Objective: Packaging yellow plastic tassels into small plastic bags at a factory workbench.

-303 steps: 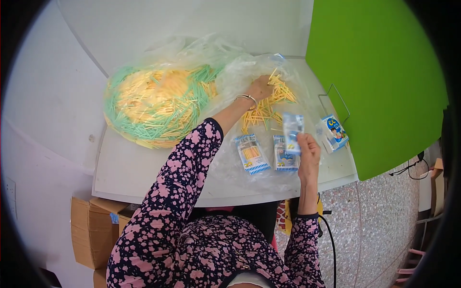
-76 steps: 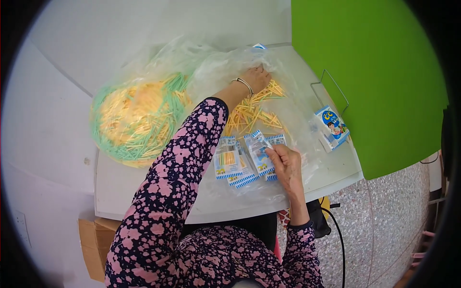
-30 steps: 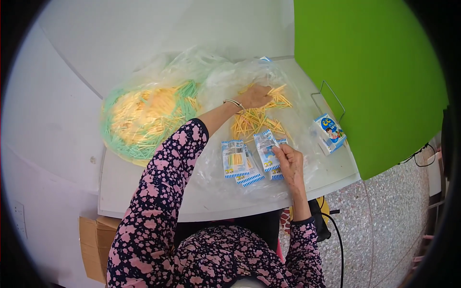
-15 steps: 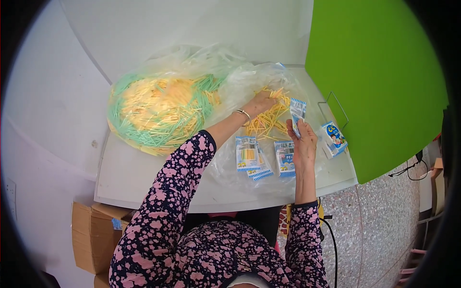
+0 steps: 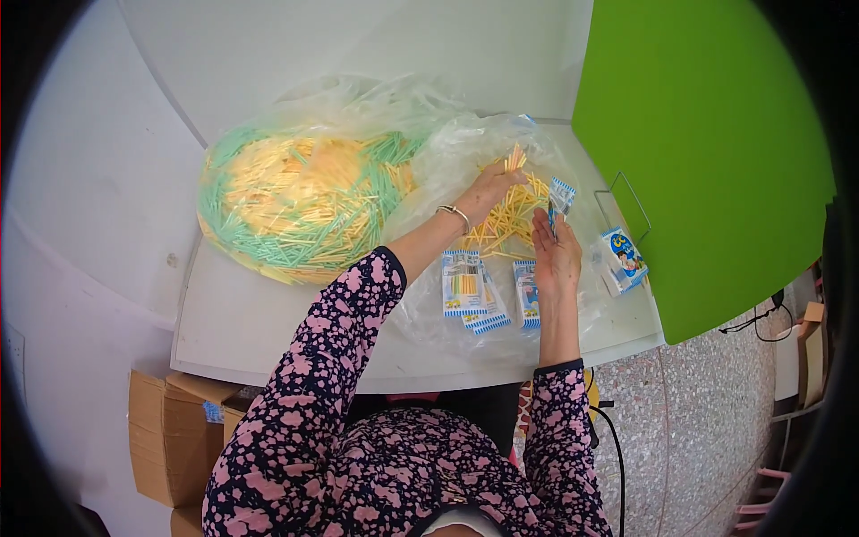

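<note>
My left hand [image 5: 490, 188] is closed round a small bundle of thin yellow and orange sticks [image 5: 515, 158], whose tips poke up past the fingers. Beneath it, a loose pile of yellow sticks [image 5: 507, 224] lies on a clear plastic bag [image 5: 429, 327]. To the right, my right hand [image 5: 559, 258] grips a small blue-and-white packet [image 5: 562, 193], seen nearly edge-on. Whether this packet is open at the top cannot be made out. Nearer me lie several similar packets [image 5: 463, 285], one with coloured sticks showing through its window, and another packet [image 5: 527, 295] partly behind my right hand.
A large clear bag [image 5: 304, 210] full of yellow and green sticks fills the table's left side. At the right edge lies a blue-and-white packet [image 5: 624, 259], near a wire handle [image 5: 633, 208] by the green panel [image 5: 707, 161]. A cardboard box [image 5: 179, 438] stands below left.
My left hand has risen slightly from the pile, and a bundle of sticks now shows in its fingers. My right hand has turned, swinging the packet edge-on.
</note>
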`<state>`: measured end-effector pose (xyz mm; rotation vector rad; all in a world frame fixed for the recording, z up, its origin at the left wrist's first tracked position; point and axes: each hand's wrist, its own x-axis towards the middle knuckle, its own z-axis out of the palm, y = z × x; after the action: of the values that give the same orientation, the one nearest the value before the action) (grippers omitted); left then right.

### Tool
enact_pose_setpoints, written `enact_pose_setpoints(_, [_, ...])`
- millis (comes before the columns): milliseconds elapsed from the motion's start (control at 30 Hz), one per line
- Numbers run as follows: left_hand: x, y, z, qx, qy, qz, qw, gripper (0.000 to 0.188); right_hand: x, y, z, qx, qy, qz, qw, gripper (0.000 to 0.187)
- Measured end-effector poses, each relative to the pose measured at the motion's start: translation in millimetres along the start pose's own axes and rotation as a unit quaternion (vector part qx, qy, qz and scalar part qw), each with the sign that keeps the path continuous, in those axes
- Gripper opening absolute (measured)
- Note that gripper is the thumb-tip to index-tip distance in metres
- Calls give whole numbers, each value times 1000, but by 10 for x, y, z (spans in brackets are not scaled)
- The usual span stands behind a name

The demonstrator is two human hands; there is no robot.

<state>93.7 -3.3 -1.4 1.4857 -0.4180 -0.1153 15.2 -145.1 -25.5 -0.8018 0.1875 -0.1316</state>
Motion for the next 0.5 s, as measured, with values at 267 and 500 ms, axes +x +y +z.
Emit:
enact_pose_setpoints(267, [-137,133,359,-283,24,-81,955,20,205,250,373,278,19,36,960,29])
enact_pose_setpoints(500, [-276,63,467,-180,102,15,978,18,259,330,405,279,39,47,958,24])
